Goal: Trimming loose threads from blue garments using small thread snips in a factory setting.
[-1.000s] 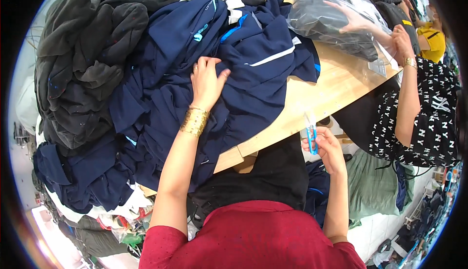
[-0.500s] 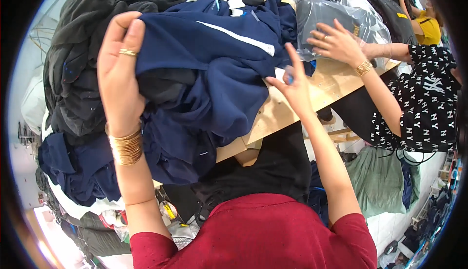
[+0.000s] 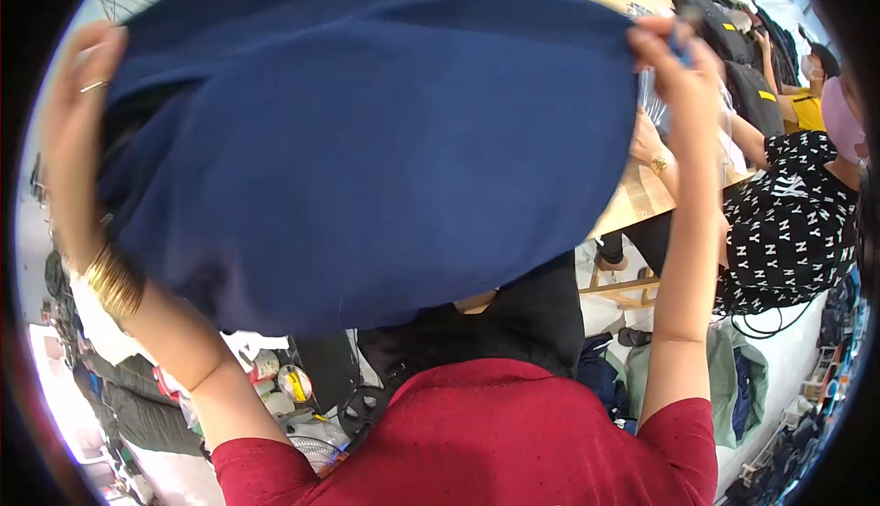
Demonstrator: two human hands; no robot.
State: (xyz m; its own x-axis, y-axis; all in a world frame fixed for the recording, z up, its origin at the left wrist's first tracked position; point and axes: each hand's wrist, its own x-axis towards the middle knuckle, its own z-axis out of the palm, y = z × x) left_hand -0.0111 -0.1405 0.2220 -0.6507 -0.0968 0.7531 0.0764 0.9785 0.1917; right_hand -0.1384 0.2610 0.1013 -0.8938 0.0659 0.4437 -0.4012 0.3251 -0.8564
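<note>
A navy blue garment [image 3: 394, 158] is spread wide in the air in front of me, hiding most of the table behind it. At its upper left corner, my left hand [image 3: 78, 103] pinches the edge, the fingers a little blurred. My right hand [image 3: 683, 75] grips the upper right corner between thumb and fingers. Something small and blue [image 3: 680, 48] also shows among the right fingers; its kind is too blurred to tell. Between the two hands the cloth sags toward my lap.
At the right, a co-worker in a black patterned top [image 3: 793, 217] works at the wooden table [image 3: 632, 199], a hand [image 3: 649, 144] beside clear plastic. Farther off is a person in yellow [image 3: 807, 110]. Dark stacks [image 3: 720, 29] line the back. A green cloth [image 3: 733, 378] lies low at the right.
My hands have moved apart and the navy garment has risen off the pile, now stretched between them. My right hand has gone from open fingers to gripping its corner. The co-worker's hand has lowered.
</note>
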